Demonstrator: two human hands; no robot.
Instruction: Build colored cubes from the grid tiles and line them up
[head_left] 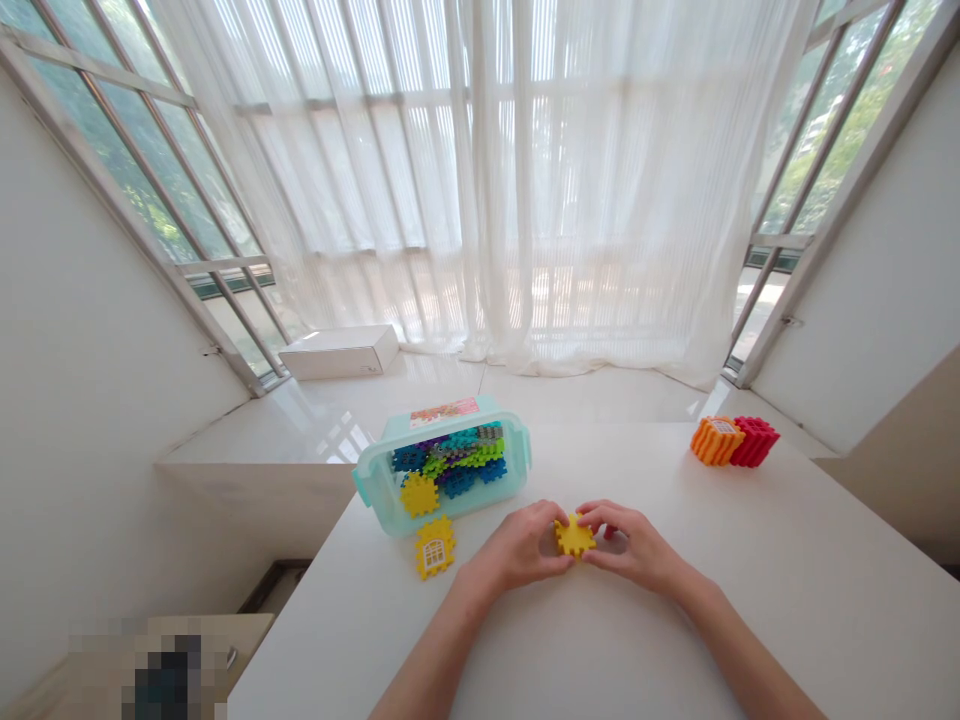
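Observation:
My left hand (pixel 517 550) and my right hand (pixel 634 545) meet over the white table (pixel 750 600), both pinching a yellow toothed building tile (pixel 574 537) between their fingertips. A bit of red shows under my right fingers; I cannot make out what it is. To the left, a clear tub (pixel 442 465) lies on its side, with several blue, green, purple and yellow tiles inside. A yellow window tile (pixel 435 546) lies flat just in front of the tub's mouth.
An orange block (pixel 717 440) and a red block (pixel 754 441) built of tiles stand at the table's far right. A white box (pixel 341 351) rests on the window ledge beyond. Sheer curtains cover the window. The table's left edge drops off near the tub.

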